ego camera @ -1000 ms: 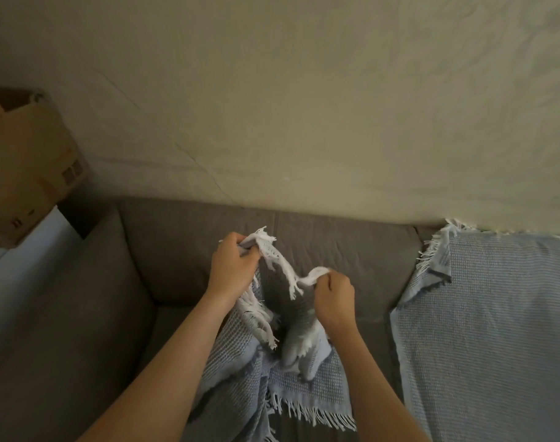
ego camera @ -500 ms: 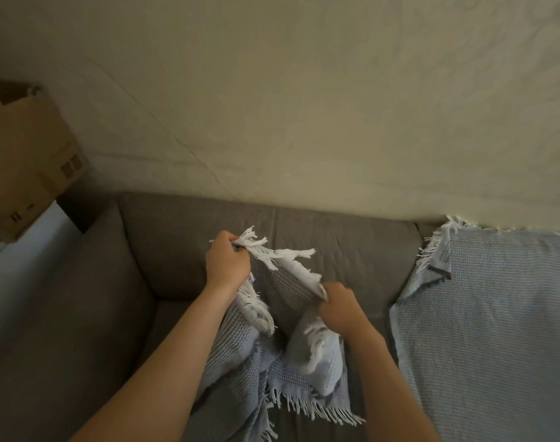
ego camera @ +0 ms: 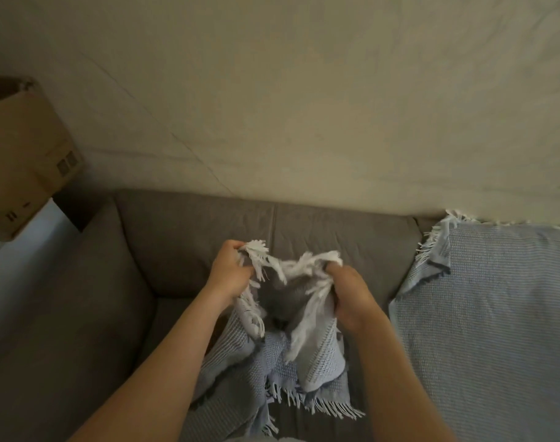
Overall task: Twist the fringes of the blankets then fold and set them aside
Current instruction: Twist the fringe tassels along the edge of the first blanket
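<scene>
while bunched between both hands, the white fringe (ego camera: 291, 266) is clenched in curled fingers (ego camera: 232, 250).

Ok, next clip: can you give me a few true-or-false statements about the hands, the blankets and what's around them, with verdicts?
1. The left hand and the right hand both grip the white fringe of the held blanket. True.
2. A second blanket lies spread over the right part of the sofa. True.
3. The cardboard box stands at the right edge of the view. False: it is at the upper left, past the sofa's arm.
4. The held blanket is folded flat on the seat. False: it hangs bunched and crumpled from the hands.
</scene>
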### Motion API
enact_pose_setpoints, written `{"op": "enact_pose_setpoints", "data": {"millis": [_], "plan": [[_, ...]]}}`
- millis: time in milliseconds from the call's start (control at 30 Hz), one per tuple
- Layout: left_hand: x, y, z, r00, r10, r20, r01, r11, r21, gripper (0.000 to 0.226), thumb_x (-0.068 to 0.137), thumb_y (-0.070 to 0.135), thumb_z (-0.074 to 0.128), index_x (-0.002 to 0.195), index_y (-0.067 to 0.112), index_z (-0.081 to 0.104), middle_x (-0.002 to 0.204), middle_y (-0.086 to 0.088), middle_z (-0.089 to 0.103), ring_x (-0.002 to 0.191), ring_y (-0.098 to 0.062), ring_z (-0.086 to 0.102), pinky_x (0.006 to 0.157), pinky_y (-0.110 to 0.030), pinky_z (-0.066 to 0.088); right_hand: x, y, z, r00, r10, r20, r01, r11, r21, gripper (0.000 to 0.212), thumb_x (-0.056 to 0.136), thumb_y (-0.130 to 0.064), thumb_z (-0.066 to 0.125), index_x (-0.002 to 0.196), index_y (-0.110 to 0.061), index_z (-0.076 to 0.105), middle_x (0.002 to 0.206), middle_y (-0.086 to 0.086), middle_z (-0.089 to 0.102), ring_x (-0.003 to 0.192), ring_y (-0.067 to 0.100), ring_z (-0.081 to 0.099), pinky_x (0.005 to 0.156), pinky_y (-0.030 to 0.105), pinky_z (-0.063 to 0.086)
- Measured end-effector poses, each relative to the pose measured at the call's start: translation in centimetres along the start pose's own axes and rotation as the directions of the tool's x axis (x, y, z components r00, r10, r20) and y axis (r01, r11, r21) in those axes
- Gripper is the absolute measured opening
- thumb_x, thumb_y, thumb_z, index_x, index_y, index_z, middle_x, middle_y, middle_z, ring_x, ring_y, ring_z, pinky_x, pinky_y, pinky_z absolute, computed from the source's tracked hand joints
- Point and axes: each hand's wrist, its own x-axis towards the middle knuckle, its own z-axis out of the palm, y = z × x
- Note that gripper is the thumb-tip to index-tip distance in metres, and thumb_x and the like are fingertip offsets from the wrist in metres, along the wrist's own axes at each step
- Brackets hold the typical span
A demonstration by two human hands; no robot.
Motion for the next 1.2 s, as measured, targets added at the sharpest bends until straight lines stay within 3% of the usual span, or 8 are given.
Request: {"op": "enact_pose_setpoints", "data": {"millis": [100, 200, 333, 467, 667, 733, 967, 1200], "plan": [[-0.7, -0.4, 0.7, 0.998, -0.051, 0.046, 0.058, 0.984, -0.167, 0.038, 0.093, 0.006, 0.077, 0.124, 0.02, 0.062, 0.118, 0.0, 0.068, 0.104, -0.014, 0.067, 0.084, -0.032, 0.056, -0.6, -0.7, 1.9, 0.939, 0.057, -0.34, 0.154, 0.813, 0.562, 0.022, 0.103, -0.014, 0.054, 0.101, -0.004, 0.074, 0.088, 0.011, 0.075, 0.074, 0.025, 0.072, 0.062, 0.031, 0.057], [-1.1, -0.9, 1.3, 0.991, -0.078, 0.106, 0.105, 0.951, -0.292, 0.021, 0.093, 0.0, 0.076, 0.101, 0.02, 0.074, 0.108, -0.009, 0.075, 0.105, -0.023, 0.07, 0.096, -0.04, 0.056, -1.1, -0.3, 3.2, 0.777, -0.036, -0.629, 0.329, 0.875, 0.357, 0.021, 0.106, -0.017, 0.048, 0.123, -0.009, 0.058, 0.112, 0.009, 0.066, 0.09, 0.022, 0.066, 0.068, 0.03, 0.053], [-1.5, -0.8, 1.3, 0.974, -0.046, 0.22, 0.096, 0.97, -0.224, 0.032, 0.094, 0.014, 0.078, 0.123, 0.024, 0.069, 0.123, -0.003, 0.073, 0.114, -0.018, 0.07, 0.1, -0.039, 0.058, -1.0, 1.9, 3.6, 0.877, -0.428, -0.218, 0.407, 0.903, -0.137, 0.039, 0.094, -0.008, 0.067, 0.126, -0.028, 0.058, 0.095, 0.005, 0.068, 0.066, 0.006, 0.061, 0.057, 0.026, 0.052], [-2.2, 0.6, 1.4, 0.918, 0.174, 0.358, -0.203, 0.978, 0.044, 0.02, 0.105, 0.014, 0.061, 0.121, 0.027, 0.063, 0.118, 0.007, 0.071, 0.109, -0.009, 0.07, 0.096, -0.037, 0.058, 0.0, 3.2, 4.0, 0.864, -0.426, 0.27, 0.5, 0.653, -0.569, 0.056, 0.089, -0.022, 0.068, 0.141, -0.042, 0.058, 0.126, -0.008, 0.065, 0.122, 0.009, 0.061, 0.1, 0.037, 0.056], [-2.2, 1.2, 0.4, 0.876, 0.359, 0.323, -0.42, 0.896, 0.144, 0.023, 0.103, 0.009, 0.065, 0.116, 0.027, 0.061, 0.112, 0.012, 0.074, 0.104, 0.001, 0.07, 0.088, -0.02, 0.057, 0.4, 2.2, 3.1, 0.873, -0.382, 0.303, 0.476, 0.53, -0.702, 0.009, 0.101, -0.027, 0.068, 0.1, -0.018, 0.069, 0.081, -0.011, 0.068, 0.069, -0.007, 0.061, 0.061, 0.013, 0.043], [-2.1, 0.7, 0.1, 0.866, 0.375, 0.331, -0.458, 0.86, 0.224, 0.022, 0.101, 0.014, 0.07, 0.118, 0.026, 0.062, 0.107, 0.013, 0.074, 0.097, 0.002, 0.07, 0.081, -0.016, 0.055, 0.6, 2.0, 2.9, 0.877, -0.422, 0.231, 0.438, 0.501, -0.747, 0.032, 0.099, -0.026, 0.07, 0.072, -0.012, 0.059, 0.059, -0.009, 0.055, 0.051, 0.001, 0.051, 0.049, 0.017, 0.037], [-1.8, -2.0, -1.1, 0.94, 0.245, 0.237, -0.33, 0.825, 0.458, 0.019, 0.097, 0.013, 0.059, 0.081, 0.019, 0.067, 0.073, 0.002, 0.068, 0.069, -0.013, 0.066, 0.064, -0.038, 0.055, 0.5, 0.3, 2.0, 0.878, -0.478, -0.005, 0.357, 0.663, -0.658, 0.055, 0.095, -0.026, 0.07, 0.053, -0.019, 0.035, 0.04, -0.011, 0.037, 0.039, 0.006, 0.033, 0.044, 0.021, 0.029], [-3.4, 0.1, -1.1, 0.979, 0.071, 0.193, -0.025, 0.973, -0.228, 0.026, 0.11, 0.031, 0.054, 0.121, 0.023, 0.077, 0.108, 0.002, 0.082, 0.103, -0.013, 0.077, 0.09, -0.03, 0.058, 0.9, 0.9, 1.5, 0.93, -0.334, -0.155, 0.274, 0.908, -0.318, 0.025, 0.097, -0.029, 0.071, 0.083, -0.008, 0.069, 0.079, 0.009, 0.071, 0.077, 0.02, 0.068, 0.069, 0.038, 0.056]]}}
